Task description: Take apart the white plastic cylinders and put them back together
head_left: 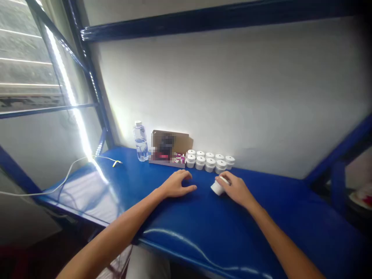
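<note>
My right hand (234,187) grips a white round container (217,188), which is tilted just above or on the blue table (186,221). My left hand (179,183) is by the middle of the table, fingers apart and curved, with nothing in it. Behind both hands, several white lidded containers (210,165) stand in two rows near the wall. To their left is an open cardboard box (181,140) holding small pink and white items (179,158); part of its content is blurred out.
A clear bottle (141,143) with a white cap stands left of the box. A white cable (71,166) with a yellow-marked end lies over the table's left side. Blue metal frame bars (100,97) rise around the table, and a light strip slants at left.
</note>
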A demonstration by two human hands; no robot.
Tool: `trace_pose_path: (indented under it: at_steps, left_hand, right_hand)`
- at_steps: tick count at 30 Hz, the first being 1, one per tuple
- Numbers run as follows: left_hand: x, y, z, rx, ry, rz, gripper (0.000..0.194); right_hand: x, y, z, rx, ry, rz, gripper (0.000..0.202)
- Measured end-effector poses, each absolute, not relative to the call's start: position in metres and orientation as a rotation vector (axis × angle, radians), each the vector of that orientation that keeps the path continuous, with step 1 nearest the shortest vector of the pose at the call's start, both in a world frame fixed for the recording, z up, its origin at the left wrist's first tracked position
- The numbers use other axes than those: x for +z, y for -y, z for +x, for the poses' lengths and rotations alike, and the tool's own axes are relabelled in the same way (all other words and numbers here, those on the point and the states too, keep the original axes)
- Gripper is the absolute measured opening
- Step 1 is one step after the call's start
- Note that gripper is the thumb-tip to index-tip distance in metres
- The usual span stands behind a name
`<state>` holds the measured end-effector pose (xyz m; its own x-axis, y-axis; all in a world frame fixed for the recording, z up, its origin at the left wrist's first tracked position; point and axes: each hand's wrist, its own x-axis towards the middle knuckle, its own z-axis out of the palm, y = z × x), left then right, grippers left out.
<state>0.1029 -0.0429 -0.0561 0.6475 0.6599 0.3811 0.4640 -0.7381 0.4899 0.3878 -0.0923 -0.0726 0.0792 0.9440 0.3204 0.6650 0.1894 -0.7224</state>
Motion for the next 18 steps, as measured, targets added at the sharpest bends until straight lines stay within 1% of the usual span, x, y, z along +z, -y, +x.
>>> trace_pose_path:
  at_steps: [2, 3, 6, 10, 14, 16, 18]
  left_hand:
    - [-0.052, 0.055, 0.111, 0.7, -0.805, 2.521, 0.048]
    - [-0.051, 0.06, 0.114, 0.661, -0.772, 2.526, 0.049]
    - [-0.049, 0.067, 0.118, 0.601, -0.731, 2.564, 0.048]
    - [-0.049, 0.069, 0.12, 0.675, -0.771, 2.703, 0.052]
    - [-0.046, 0.076, 0.124, 0.661, -0.701, 2.857, 0.044]
    - [-0.044, 0.079, 0.125, 0.691, -0.715, 2.821, 0.047]
    - [-0.041, 0.08, 0.126, 0.764, -0.782, 2.674, 0.05]
  right_hand:
    - [-0.074, 0.1, 0.358, 0.694, 1.621, -1.409, 0.037]
    - [-0.075, 0.103, 0.345, 0.819, 1.614, -1.327, 0.037]
    - [-0.077, 0.11, 0.318, 0.937, 1.522, -1.242, 0.038]
    - [-0.069, 0.116, 0.315, 1.127, 1.383, -1.259, 0.048]
    - [-0.059, 0.121, 0.32, 1.194, 1.382, -1.317, 0.059]
    - [-0.056, 0.123, 0.321, 1.2, 1.365, -1.299, 0.058]
    - [-0.052, 0.124, 0.321, 1.126, 1.38, -1.256, 0.051]
